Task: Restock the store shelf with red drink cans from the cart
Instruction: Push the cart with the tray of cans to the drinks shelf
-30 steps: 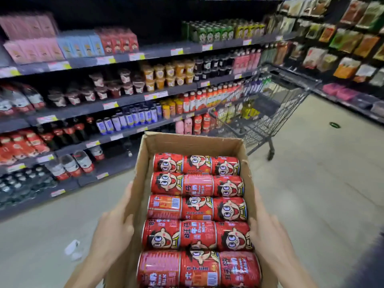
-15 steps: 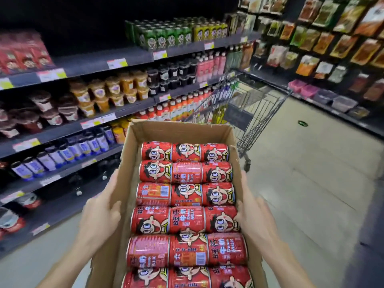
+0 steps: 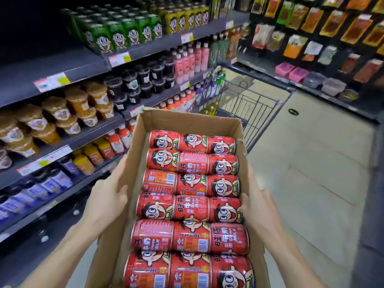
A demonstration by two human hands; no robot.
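Note:
An open cardboard box (image 3: 187,119) hangs in front of me, packed with several red drink cans (image 3: 192,206) lying on their sides in rows of three. My left hand (image 3: 108,196) presses flat against the box's left wall, fingers straight. On the right wall my right hand (image 3: 256,208) presses the same way. The wire shopping cart (image 3: 255,104) stands just beyond the box, beside the shelves. A bare stretch of upper shelf (image 3: 62,65) lies at the left, next to green cartons (image 3: 116,36).
Shelves on the left hold orange cups (image 3: 79,104), dark cups (image 3: 143,80), pink bottles (image 3: 191,57) and purple-labelled bottles (image 3: 47,186). Hanging snack packets (image 3: 332,23) line the right wall. Pale floor (image 3: 311,173) stretches to the right of the box.
The view has swung right and closer to the shelves, with the shelf goods sliding left. The box stays carried between both hands, which keep their places on its walls.

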